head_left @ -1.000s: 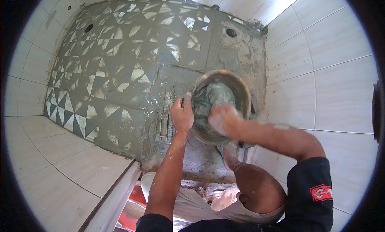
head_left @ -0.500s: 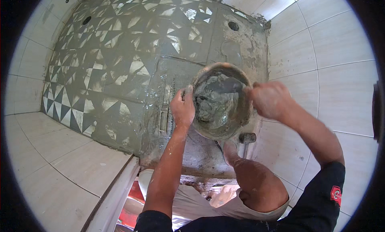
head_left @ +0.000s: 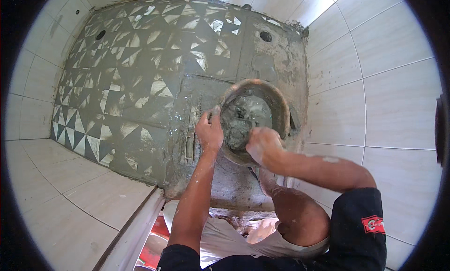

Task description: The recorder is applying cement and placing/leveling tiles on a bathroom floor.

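A round basin (head_left: 284,100) stands on the floor in front of me, holding wet grey mortar (head_left: 255,109). My left hand (head_left: 209,130) is closed on its left rim, thumb upward. Over the near right part of the basin is my right hand (head_left: 265,148), a closed fist slightly blurred by motion. It grips a trowel whose blade is mostly sunk in the mortar and hidden by the hand. Left of the basin, close to my left wrist, a mortar-smeared notched trowel (head_left: 190,147) lies with its handle up.
Patterned triangle tiles (head_left: 101,126) smeared with grey cover the floor to the left. Rough floor with a round drain hole (head_left: 266,36) lies beyond the basin. A dark object (head_left: 294,120) rests against the basin's right side. Pale tiled walls (head_left: 335,111) close in the space. My bare leg (head_left: 300,207) is near the basin.
My right hand has swept from the basin's right rim leftward and nearer to me, taking the trowel through the mortar. The left hand keeps its hold on the rim.
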A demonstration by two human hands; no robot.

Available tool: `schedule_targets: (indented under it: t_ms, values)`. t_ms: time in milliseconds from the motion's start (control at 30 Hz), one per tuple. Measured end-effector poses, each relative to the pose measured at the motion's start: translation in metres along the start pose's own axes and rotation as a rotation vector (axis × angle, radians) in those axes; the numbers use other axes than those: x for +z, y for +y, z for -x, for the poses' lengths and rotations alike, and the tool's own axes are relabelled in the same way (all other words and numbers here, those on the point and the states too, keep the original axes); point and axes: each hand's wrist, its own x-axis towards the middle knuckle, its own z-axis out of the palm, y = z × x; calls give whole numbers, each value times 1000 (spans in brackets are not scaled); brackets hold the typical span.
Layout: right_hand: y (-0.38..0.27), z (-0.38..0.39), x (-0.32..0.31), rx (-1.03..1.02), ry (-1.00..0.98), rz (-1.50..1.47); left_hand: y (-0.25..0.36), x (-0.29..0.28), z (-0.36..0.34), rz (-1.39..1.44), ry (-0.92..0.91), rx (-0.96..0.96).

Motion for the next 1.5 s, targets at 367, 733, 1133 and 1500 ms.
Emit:
schedule_targets:
  t_ms: [367, 733, 1133, 1500]
  values:
    - [74, 103, -35, 126, 338, -100, -3, 0, -3, 24, -39, -33]
    - [23, 30, 26, 5, 135, -143, 3, 9, -2, 40, -34, -15]
    - [144, 25, -93, -96, -167, -210, -4, -3, -6, -130, -19, -70]
    - [5, 0, -12, -34, 99, 21, 0, -3, 0, -13, -47, -83]
